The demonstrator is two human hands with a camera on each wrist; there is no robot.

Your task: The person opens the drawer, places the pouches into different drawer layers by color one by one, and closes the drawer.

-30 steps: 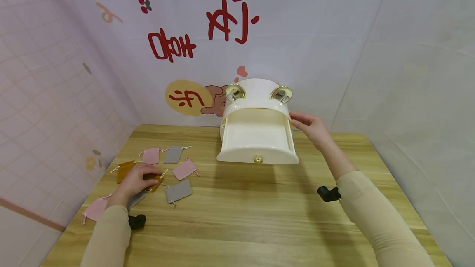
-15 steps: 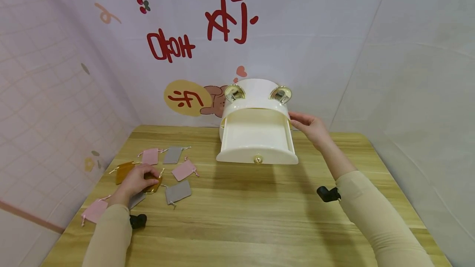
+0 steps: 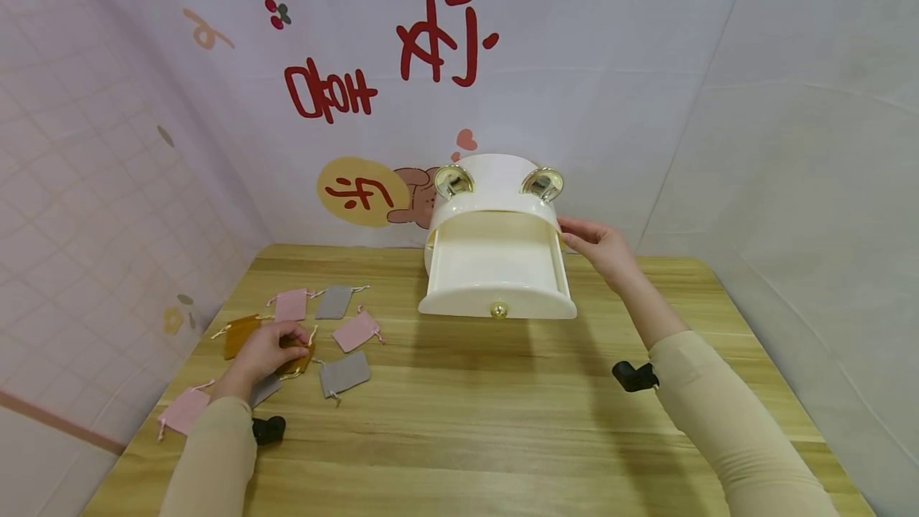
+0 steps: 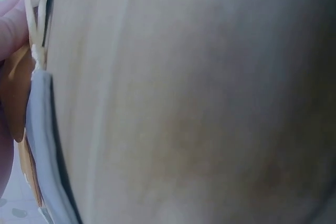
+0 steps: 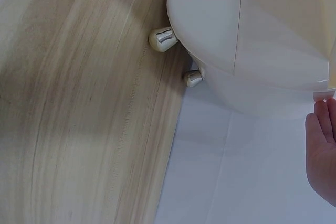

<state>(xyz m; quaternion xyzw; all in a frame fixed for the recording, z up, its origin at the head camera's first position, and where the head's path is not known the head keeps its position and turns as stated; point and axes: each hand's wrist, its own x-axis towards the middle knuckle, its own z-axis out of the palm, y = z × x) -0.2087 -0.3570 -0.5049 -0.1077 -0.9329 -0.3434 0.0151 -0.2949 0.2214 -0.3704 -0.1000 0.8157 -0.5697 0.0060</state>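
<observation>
Pouch [image 3: 300, 362] partly behind left hand [image 3: 266, 350]

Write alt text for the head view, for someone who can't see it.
The left hand pinches a mustard pouch among other pouches on a wooden table. The right hand touches the side of a white box, its drawer open.

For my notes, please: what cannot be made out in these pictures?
Head view: part of one mustard pouch, covered by the left hand.
Head view: lower front of the cabinet, behind the open drawer.
Wrist views: parts of the left hand and right hand, cut off by frame edges.
</observation>
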